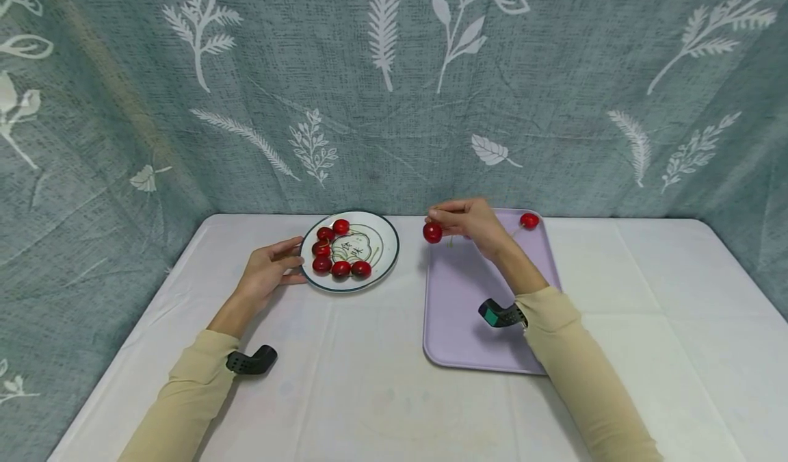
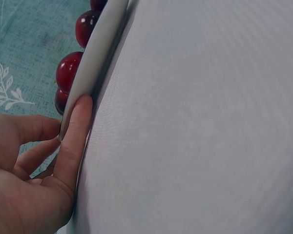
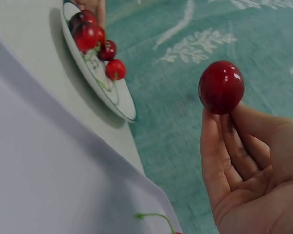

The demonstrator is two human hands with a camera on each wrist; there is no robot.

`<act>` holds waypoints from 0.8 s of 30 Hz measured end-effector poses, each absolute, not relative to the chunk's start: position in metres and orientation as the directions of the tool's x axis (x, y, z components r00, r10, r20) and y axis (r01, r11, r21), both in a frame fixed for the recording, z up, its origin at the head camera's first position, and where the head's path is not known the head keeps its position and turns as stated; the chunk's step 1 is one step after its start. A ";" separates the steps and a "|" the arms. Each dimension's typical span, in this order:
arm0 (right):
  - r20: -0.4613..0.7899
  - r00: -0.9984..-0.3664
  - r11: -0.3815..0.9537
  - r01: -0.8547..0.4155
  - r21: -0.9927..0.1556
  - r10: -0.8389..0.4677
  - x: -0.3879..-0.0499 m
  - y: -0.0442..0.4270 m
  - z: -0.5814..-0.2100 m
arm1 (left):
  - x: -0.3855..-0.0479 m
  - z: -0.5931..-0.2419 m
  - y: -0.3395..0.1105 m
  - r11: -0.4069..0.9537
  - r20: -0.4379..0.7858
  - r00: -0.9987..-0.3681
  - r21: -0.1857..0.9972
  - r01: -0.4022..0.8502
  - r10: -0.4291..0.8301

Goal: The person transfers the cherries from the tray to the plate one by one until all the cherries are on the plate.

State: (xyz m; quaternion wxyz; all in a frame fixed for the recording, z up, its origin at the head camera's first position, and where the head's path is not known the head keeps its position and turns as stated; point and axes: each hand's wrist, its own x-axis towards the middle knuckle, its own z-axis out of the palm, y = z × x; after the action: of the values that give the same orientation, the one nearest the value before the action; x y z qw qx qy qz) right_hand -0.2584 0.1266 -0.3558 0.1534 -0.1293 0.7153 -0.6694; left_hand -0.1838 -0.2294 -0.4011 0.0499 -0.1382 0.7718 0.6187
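Observation:
My left hand (image 1: pixel 266 274) holds the left rim of a white plate (image 1: pixel 384 253), which has a dark edge and a drawing in its middle. The left wrist view shows fingers (image 2: pixel 74 141) against the plate's outer side and rim. Several red cherries (image 1: pixel 341 269) lie along the plate's left and front parts. My right hand (image 1: pixel 470 224) pinches a cherry (image 1: pixel 433 233) at its fingertips, raised over the back left corner of a lilac tray (image 1: pixel 468 311). Another cherry (image 1: pixel 529 221) with a green stem is at the tray's back right.
A white cloth (image 1: pixel 363 393) covers the table, with bare cloth between plate and tray and in front of the plate. Behind and at the sides hangs a green-grey curtain (image 1: pixel 345 72) with white leaf prints. Under my right hand, something red is mostly hidden.

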 end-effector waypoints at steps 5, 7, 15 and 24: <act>-0.060 -0.904 0.138 0.001 -0.990 -0.424 -0.259 0.110 -0.362 | -0.182 -0.401 -0.229 0.203 -0.248 -0.959 0.940 -0.273 -0.139; -0.074 -0.898 0.183 -0.008 -0.983 -0.433 -0.260 0.103 -0.364 | -0.181 -0.400 -0.229 0.205 -0.247 -0.959 0.940 -0.272 -0.138; -0.041 -0.879 0.301 -0.118 -0.946 -0.474 -0.263 0.078 -0.375 | -0.180 -0.398 -0.230 0.205 -0.242 -0.960 0.942 -0.268 -0.142; 0.019 -0.864 0.379 -0.240 -0.894 -0.503 -0.260 0.053 -0.377 | -0.181 -0.401 -0.232 0.195 -0.250 -0.957 0.941 -0.275 -0.146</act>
State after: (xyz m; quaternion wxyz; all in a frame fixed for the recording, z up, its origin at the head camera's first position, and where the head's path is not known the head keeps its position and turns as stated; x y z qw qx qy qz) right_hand -0.2598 0.0533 -0.3766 0.1290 -0.2263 0.8202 -0.5092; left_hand -0.1813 -0.2321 -0.4010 0.0522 -0.1365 0.7711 0.6198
